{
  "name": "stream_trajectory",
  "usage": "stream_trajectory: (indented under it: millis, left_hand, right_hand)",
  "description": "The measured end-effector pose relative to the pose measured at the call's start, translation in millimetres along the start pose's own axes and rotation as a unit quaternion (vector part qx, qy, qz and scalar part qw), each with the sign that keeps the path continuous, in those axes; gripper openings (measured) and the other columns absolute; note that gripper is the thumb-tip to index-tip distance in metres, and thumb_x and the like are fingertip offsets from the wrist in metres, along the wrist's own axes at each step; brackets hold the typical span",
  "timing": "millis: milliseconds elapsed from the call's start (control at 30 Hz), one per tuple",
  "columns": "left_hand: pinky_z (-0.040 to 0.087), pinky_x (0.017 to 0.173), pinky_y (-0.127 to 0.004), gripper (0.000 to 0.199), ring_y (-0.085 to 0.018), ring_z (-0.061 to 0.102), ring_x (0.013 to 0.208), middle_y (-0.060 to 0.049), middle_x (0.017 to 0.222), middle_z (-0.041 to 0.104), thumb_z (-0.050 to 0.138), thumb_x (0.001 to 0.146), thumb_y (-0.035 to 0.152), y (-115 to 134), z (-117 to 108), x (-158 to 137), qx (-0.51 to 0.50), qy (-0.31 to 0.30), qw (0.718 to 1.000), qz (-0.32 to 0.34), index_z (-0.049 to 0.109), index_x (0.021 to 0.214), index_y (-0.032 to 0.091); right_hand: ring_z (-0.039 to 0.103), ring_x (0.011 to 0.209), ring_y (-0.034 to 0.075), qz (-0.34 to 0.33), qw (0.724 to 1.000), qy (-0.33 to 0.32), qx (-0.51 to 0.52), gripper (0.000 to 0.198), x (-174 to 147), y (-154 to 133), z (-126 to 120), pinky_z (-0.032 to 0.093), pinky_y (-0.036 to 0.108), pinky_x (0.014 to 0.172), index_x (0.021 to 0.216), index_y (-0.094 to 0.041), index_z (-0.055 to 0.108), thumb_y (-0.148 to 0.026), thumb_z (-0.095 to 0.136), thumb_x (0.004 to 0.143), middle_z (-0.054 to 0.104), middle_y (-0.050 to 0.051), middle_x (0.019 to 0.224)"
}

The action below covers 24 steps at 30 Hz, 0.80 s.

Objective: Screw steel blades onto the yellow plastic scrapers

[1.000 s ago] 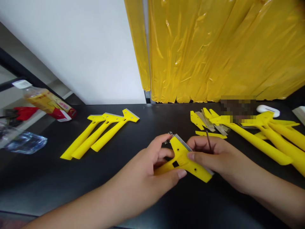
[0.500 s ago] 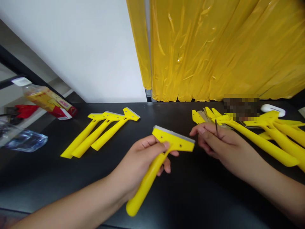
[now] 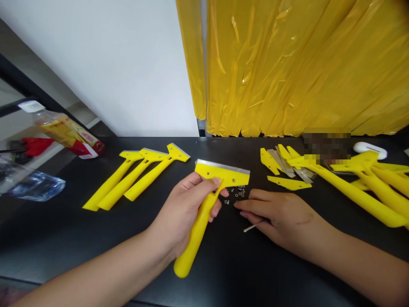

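Observation:
My left hand [image 3: 194, 204] is closed around the neck of a yellow scraper [image 3: 196, 236], its blade edge pointing away from me. Two small holes or screws show in its head. Low over the table, my right hand [image 3: 275, 213] has its fingertips at a scatter of small metal nuts and screws [image 3: 240, 192]. A thin metal rod [image 3: 252, 226] sticks out from between its curled fingers; the rest of the rod is hidden. Just beyond that hand lie a loose yellow clamp plate [image 3: 289, 183] and several metal blades [image 3: 283, 162].
Three yellow scrapers [image 3: 147, 177] with blades lie side by side at left. More yellow handles [image 3: 354, 192] are piled at right, near a white case [image 3: 370, 150]. A drink bottle [image 3: 68, 130] and a clear plastic container [image 3: 41, 186] are at far left. Yellow sheeting [image 3: 287, 68] hangs behind.
My right hand has come down and toward me, from beside the scraper head to the small hardware on the table. The scraper in my left hand has shifted slightly left and away.

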<state>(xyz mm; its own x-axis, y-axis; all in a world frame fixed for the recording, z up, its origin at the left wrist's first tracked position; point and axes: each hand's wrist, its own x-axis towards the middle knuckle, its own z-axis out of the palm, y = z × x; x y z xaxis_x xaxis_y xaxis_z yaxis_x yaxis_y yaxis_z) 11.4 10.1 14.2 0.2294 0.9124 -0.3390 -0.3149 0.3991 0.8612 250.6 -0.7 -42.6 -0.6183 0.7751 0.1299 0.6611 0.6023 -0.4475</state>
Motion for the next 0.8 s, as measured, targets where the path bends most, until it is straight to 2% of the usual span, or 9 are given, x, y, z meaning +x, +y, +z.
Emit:
stream_trajectory:
  millis: [133, 300, 367, 400, 433, 533, 600, 700, 800]
  left_hand:
    - [0.045, 0.052, -0.019, 0.018, -0.008, 0.057, 0.051, -0.003, 0.082, 0.076, 0.077, 0.098, 0.027, -0.3, -0.2, -0.6, 0.001, -0.009, 1.000, -0.002, 0.065, 0.091, 0.017]
    - [0.044, 0.051, -0.020, 0.017, -0.008, 0.057, 0.050, -0.002, 0.079, 0.075, 0.077, 0.097, 0.027, 0.5, 0.6, -2.7, -0.005, -0.007, 1.000, -0.011, 0.064, 0.091, 0.017]
    - [0.045, 0.051, -0.020, 0.016, -0.009, 0.057, 0.050, -0.002, 0.079, 0.074, 0.076, 0.098, 0.028, -0.3, 0.8, -3.7, -0.008, -0.021, 1.000, -0.011, 0.065, 0.092, 0.017]
    - [0.045, 0.051, -0.021, 0.016, -0.009, 0.058, 0.050, -0.002, 0.080, 0.074, 0.076, 0.098, 0.028, -1.3, 1.0, -4.3, -0.010, -0.032, 0.999, -0.011, 0.065, 0.092, 0.017]
    - [0.046, 0.051, -0.021, 0.016, -0.009, 0.058, 0.050, -0.003, 0.080, 0.074, 0.075, 0.098, 0.029, -2.9, 1.4, -5.1, -0.012, -0.045, 0.999, -0.014, 0.065, 0.093, 0.017]
    - [0.045, 0.050, -0.021, 0.016, -0.009, 0.058, 0.050, -0.004, 0.084, 0.075, 0.076, 0.098, 0.030, -9.2, 3.5, -8.1, -0.025, -0.081, 0.996, -0.032, 0.067, 0.098, 0.016]
    - [0.044, 0.049, -0.019, 0.017, -0.008, 0.059, 0.050, -0.004, 0.084, 0.075, 0.077, 0.099, 0.030, -12.9, 5.2, -9.9, -0.033, -0.100, 0.994, -0.038, 0.069, 0.100, 0.016]
    - [0.044, 0.049, -0.018, 0.018, -0.008, 0.060, 0.050, -0.004, 0.085, 0.076, 0.077, 0.099, 0.031, -14.3, 6.4, -10.9, -0.032, -0.109, 0.993, -0.030, 0.069, 0.097, 0.016]
    - [0.045, 0.050, -0.018, 0.018, -0.008, 0.060, 0.051, -0.004, 0.086, 0.076, 0.077, 0.100, 0.032, -11.7, 5.4, -9.8, -0.025, -0.094, 0.995, -0.022, 0.068, 0.097, 0.016]
  right_hand:
    - [0.075, 0.085, 0.021, 0.015, 1.000, 0.003, -0.022, 0.023, 1.7, -0.7, 0.3, 0.049, 0.034, 0.070, 0.116, -0.026, 0.074, -0.025, 0.052, 0.110, 0.077, 0.005, 0.103]
    - [0.065, 0.076, 0.020, 0.070, 0.996, 0.025, 0.049, 0.015, 3.4, -3.0, -4.2, 0.044, 0.034, 0.069, 0.100, -0.023, 0.067, -0.023, 0.052, 0.104, 0.074, 0.005, 0.092]
    - [0.063, 0.075, 0.019, 0.115, 0.985, 0.029, 0.127, 0.016, 5.1, -7.0, -9.1, 0.044, 0.033, 0.068, 0.095, -0.023, 0.067, -0.028, 0.054, 0.104, 0.072, 0.004, 0.088]
    - [0.060, 0.073, 0.018, 0.150, 0.967, 0.031, 0.205, 0.018, 6.2, -9.9, -12.0, 0.043, 0.032, 0.066, 0.092, -0.024, 0.067, -0.033, 0.058, 0.104, 0.070, 0.003, 0.085]
    - [0.056, 0.069, 0.016, 0.191, 0.933, 0.038, 0.303, 0.020, 7.3, -13.3, -14.8, 0.041, 0.030, 0.062, 0.089, -0.023, 0.067, -0.038, 0.063, 0.102, 0.068, 0.002, 0.082]
    - [0.036, 0.056, 0.010, 0.267, 0.772, 0.063, 0.574, 0.031, 9.1, -23.8, -20.6, 0.026, 0.026, 0.051, 0.083, -0.022, 0.066, -0.047, 0.082, 0.090, 0.056, -0.003, 0.071]
    - [0.026, 0.053, 0.007, 0.270, 0.695, 0.060, 0.664, 0.031, 8.4, -28.4, -21.7, 0.020, 0.025, 0.049, 0.082, -0.020, 0.065, -0.043, 0.087, 0.087, 0.049, -0.005, 0.069]
    - [0.023, 0.053, 0.006, 0.254, 0.636, 0.039, 0.727, 0.029, 5.6, -29.6, -21.8, 0.021, 0.024, 0.049, 0.082, -0.019, 0.066, -0.038, 0.085, 0.091, 0.046, -0.006, 0.070]
    - [0.024, 0.054, 0.006, 0.246, 0.615, 0.047, 0.748, 0.028, 3.2, -27.9, -23.9, 0.022, 0.023, 0.050, 0.084, -0.019, 0.068, -0.040, 0.083, 0.094, 0.051, -0.004, 0.074]
